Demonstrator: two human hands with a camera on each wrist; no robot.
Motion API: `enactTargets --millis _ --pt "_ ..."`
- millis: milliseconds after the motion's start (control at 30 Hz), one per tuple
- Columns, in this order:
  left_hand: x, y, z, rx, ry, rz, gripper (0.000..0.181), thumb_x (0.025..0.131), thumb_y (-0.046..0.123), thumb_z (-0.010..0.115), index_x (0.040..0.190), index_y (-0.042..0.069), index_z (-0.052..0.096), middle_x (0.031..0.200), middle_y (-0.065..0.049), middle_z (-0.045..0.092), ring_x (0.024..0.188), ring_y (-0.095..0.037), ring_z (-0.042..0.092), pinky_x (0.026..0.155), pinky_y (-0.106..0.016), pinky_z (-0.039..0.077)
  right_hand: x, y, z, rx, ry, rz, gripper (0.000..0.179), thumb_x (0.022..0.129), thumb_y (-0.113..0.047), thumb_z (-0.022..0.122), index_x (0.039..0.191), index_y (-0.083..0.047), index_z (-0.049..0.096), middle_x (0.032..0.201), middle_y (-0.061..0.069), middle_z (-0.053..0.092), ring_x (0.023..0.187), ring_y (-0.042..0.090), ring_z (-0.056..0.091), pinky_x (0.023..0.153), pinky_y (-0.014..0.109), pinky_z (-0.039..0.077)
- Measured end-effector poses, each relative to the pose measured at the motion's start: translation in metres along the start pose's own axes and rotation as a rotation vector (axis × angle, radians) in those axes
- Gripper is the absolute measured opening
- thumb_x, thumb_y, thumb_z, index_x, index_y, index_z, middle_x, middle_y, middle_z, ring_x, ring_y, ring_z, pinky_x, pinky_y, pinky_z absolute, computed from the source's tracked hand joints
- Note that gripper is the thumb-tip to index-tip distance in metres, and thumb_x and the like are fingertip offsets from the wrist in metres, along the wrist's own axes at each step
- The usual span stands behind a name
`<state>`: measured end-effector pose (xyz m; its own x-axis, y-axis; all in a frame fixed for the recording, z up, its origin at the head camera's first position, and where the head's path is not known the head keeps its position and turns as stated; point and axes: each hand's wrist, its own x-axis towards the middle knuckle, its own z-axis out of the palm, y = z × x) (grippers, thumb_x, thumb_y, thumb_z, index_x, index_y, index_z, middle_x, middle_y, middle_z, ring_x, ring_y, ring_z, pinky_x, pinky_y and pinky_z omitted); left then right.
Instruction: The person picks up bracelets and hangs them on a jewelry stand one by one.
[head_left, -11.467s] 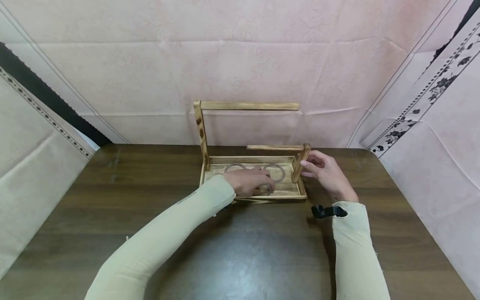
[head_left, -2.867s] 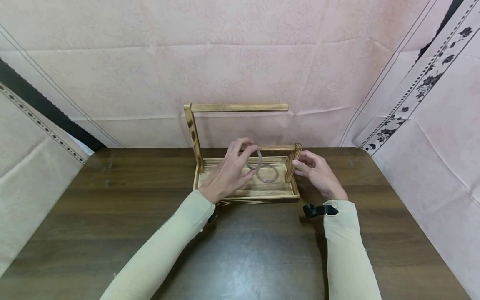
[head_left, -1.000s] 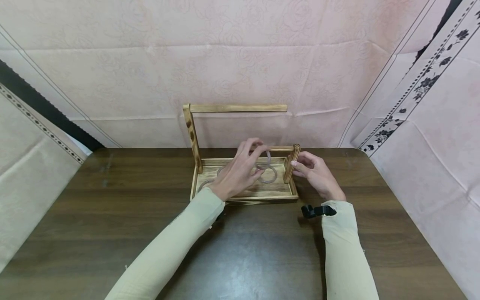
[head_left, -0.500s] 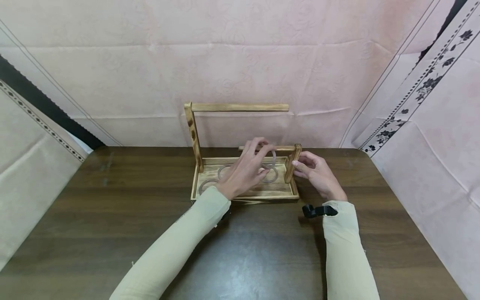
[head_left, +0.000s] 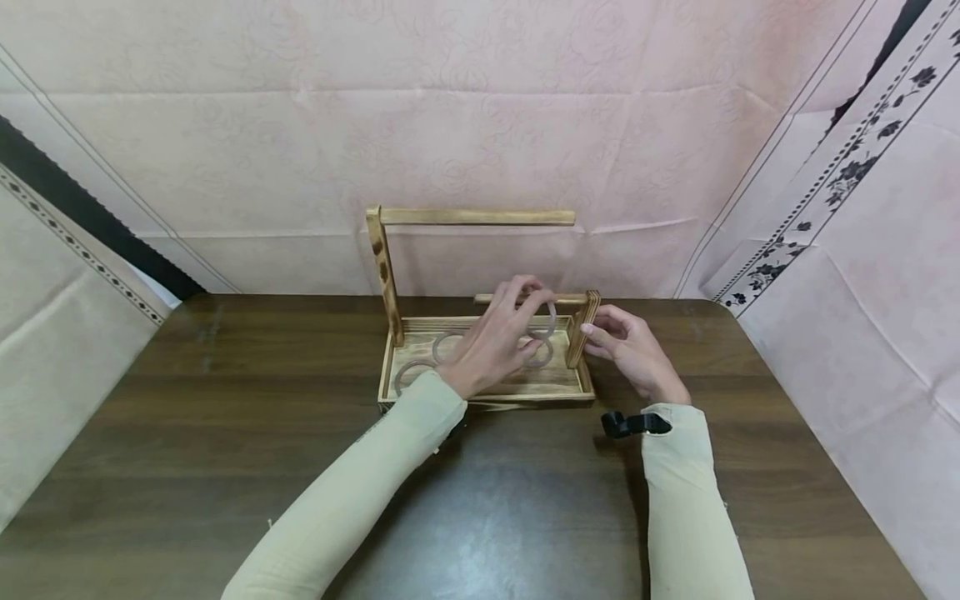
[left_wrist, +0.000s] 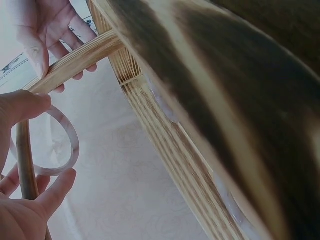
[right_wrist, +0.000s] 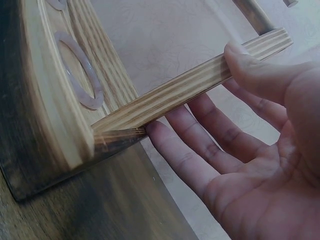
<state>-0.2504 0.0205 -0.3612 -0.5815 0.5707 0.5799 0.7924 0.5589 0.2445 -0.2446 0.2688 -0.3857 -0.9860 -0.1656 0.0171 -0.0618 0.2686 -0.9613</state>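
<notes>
In the head view my left hand (head_left: 487, 350) pinches a pale, translucent bangle (left_wrist: 75, 142) between thumb and fingers. The bangle is upright, with the lower rod (head_left: 570, 298) of a wooden display stand running through it, near the short post (head_left: 581, 335). My right hand (head_left: 636, 354) holds that post from its outer side, thumb on one face and fingertips beneath, as the right wrist view shows. More bangles lie flat in the stand's tray (head_left: 517, 398): one bangle (head_left: 411, 367) at front left, another bangle (head_left: 446, 340) behind it, and a bangle (head_left: 542, 358) at right. My left hand partly covers the tray.
A tall post (head_left: 386, 275) rises at the tray's left end and carries a long upper rod (head_left: 476, 217) with its free end to the right. The stand is near the back edge of a dark wooden table (head_left: 480, 500), before a pale pink cloth backdrop (head_left: 480, 142).
Since 2.9 seconds ago my left hand has moved right along the lower rod with the bangle, toward the short post. The left bangles have come into view. My right hand stays on the post.
</notes>
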Motion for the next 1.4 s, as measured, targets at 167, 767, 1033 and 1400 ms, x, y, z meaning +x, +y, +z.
enactTargets --millis 167,767,1033,1400 --pt "0.002 0.001 0.002 0.012 -0.002 0.001 0.064 0.084 0.011 0.081 0.140 0.015 0.051 0.142 -0.008 0.045 0.131 -0.024 0.047 0.095 -0.028 0.056 0.000 0.001 -0.001 0.004 0.010 0.001 0.040 0.103 -0.026 0.061 0.134 -0.002 0.053 0.128 0.012 0.057 0.112 0.014 0.062 0.100 0.037 0.056" --pt "0.010 0.009 0.007 0.052 -0.014 -0.020 0.063 0.085 0.012 0.081 0.140 0.017 0.051 0.141 -0.008 0.046 0.128 -0.026 0.050 0.090 -0.027 0.057 -0.002 -0.001 -0.002 -0.002 0.008 0.017 0.042 0.103 -0.026 0.061 0.137 -0.003 0.052 0.137 0.020 0.055 0.118 0.021 0.061 0.099 0.034 0.056" --pt "0.012 0.011 0.011 0.052 -0.004 -0.021 0.062 0.084 0.012 0.081 0.139 0.018 0.051 0.141 -0.007 0.046 0.126 -0.023 0.050 0.087 -0.027 0.058 -0.002 0.000 -0.003 -0.006 0.013 0.008 0.043 0.104 -0.026 0.061 0.138 -0.002 0.052 0.135 0.018 0.056 0.117 0.017 0.062 0.101 0.037 0.055" --pt "0.013 0.011 0.012 0.073 -0.002 -0.028 0.060 0.087 0.018 0.081 0.139 0.020 0.052 0.141 -0.005 0.048 0.128 -0.022 0.052 0.082 -0.026 0.059 0.001 -0.001 0.001 0.022 0.005 0.016 0.041 0.104 -0.022 0.061 0.138 -0.002 0.052 0.139 0.022 0.054 0.119 0.020 0.061 0.105 0.045 0.052"
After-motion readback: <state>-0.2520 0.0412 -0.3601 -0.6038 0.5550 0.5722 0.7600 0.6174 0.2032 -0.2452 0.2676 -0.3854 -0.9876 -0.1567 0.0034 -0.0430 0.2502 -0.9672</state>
